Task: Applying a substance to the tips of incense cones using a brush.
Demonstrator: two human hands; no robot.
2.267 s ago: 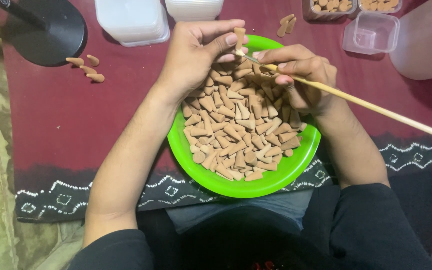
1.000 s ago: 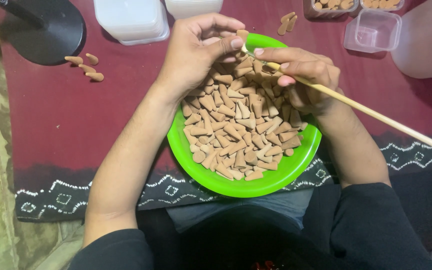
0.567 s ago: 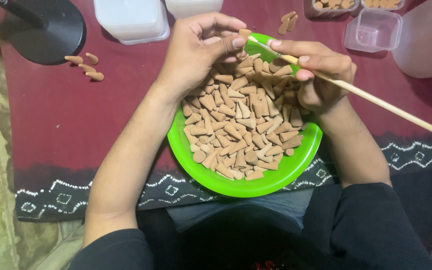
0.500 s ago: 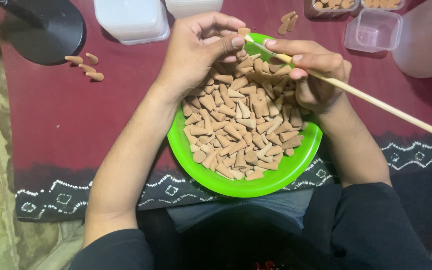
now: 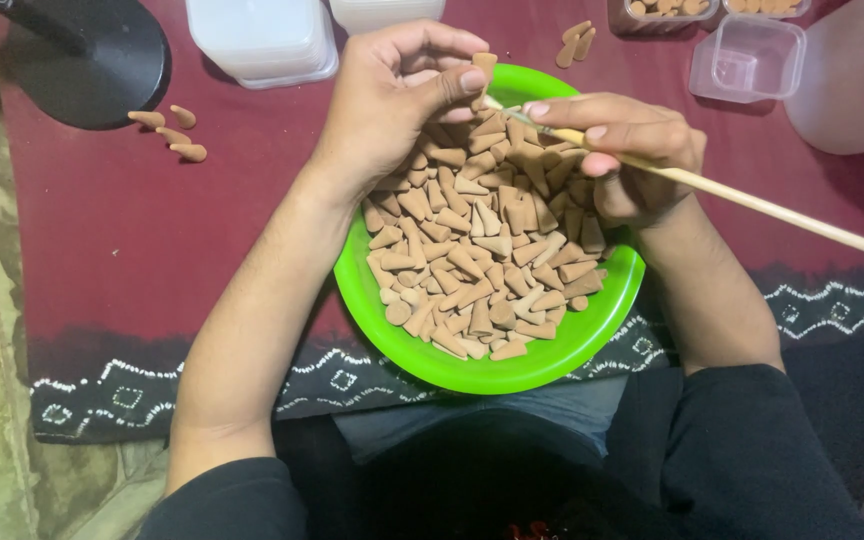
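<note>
our left hand pinched one small brown cone between thumb and fingers, above the far rim of the green bowl. our right hand was closed around a thin wooden stick, whose long axis ran from the lower right up-left, its tip just beside the cone. the left hand was nearer the cone; the bowl's heap of cones lay below both hands.

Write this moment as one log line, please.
left hand: pinches brown cone | right hand: holds wooden stick | green bowl: full of cones
</note>
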